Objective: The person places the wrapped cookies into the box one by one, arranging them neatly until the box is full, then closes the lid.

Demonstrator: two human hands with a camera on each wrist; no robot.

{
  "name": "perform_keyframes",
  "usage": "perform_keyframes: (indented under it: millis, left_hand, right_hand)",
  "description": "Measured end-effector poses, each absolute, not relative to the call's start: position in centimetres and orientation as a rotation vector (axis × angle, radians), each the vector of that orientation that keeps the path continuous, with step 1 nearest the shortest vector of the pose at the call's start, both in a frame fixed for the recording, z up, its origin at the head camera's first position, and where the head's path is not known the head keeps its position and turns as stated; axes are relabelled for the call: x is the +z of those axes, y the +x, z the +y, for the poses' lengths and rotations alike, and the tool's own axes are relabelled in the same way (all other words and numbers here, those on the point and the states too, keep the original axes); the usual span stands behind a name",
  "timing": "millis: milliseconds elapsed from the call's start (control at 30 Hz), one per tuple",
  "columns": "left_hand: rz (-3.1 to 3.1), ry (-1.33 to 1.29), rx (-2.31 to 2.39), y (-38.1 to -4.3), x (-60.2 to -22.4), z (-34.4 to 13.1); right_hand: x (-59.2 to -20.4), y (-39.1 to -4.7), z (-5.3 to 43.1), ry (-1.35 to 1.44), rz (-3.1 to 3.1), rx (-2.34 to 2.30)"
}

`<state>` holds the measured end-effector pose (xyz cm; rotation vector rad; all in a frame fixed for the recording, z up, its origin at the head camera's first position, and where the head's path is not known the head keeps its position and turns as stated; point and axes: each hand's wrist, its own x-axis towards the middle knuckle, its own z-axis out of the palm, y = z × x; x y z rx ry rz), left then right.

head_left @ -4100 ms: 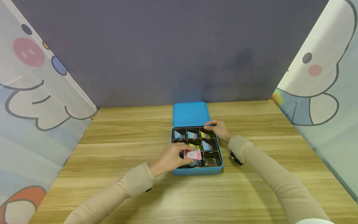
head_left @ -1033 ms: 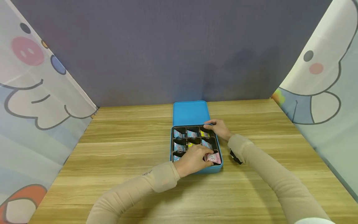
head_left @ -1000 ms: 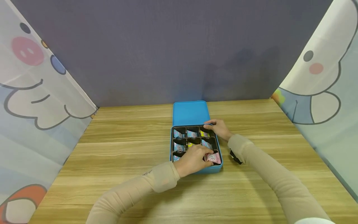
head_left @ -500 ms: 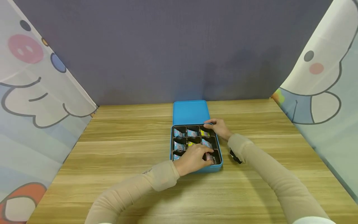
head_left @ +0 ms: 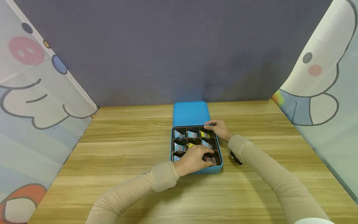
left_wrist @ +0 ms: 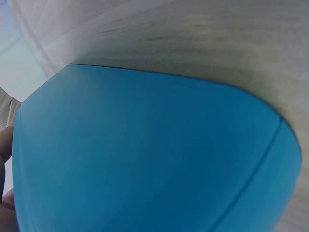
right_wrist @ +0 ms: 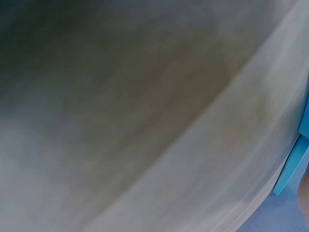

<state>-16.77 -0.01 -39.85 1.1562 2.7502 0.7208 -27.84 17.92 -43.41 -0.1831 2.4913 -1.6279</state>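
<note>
A blue tin box (head_left: 195, 170) with a black divided tray stands on the table, its lid (head_left: 191, 114) laid back behind it. My left hand (head_left: 193, 159) is over the front row, thumb and forefinger parted above the front right compartment. In that compartment lies a pink-wrapped candy (head_left: 210, 160), apart from the fingertips as far as I can see. My right hand (head_left: 221, 129) grips the box's back right corner, thumb over the rim. The left wrist view shows the box's blue side wall (left_wrist: 145, 145). My left hand hides the front middle compartment.
Blue-wrapped candies (head_left: 179, 147) and yellow-wrapped candies (head_left: 205, 134) sit in the other visible compartments. The wooden table (head_left: 126, 140) stretches to both sides. A dark grey panel (head_left: 179, 49) rises behind it, with cartoon-printed curtains (head_left: 316, 102) left and right.
My left hand carried the pink candy from the box's front middle to the front right compartment, lowered it and let it go there. My right hand has stayed on the corner.
</note>
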Motion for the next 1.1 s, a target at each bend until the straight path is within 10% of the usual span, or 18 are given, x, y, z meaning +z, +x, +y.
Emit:
perform_keyframes:
  millis: [1100]
  left_hand:
    - [2.507,1.125,1.202,-17.0,-39.5,-4.6]
  right_hand:
    - [-42.9,-27.5,18.0,-0.174,2.504,-1.582]
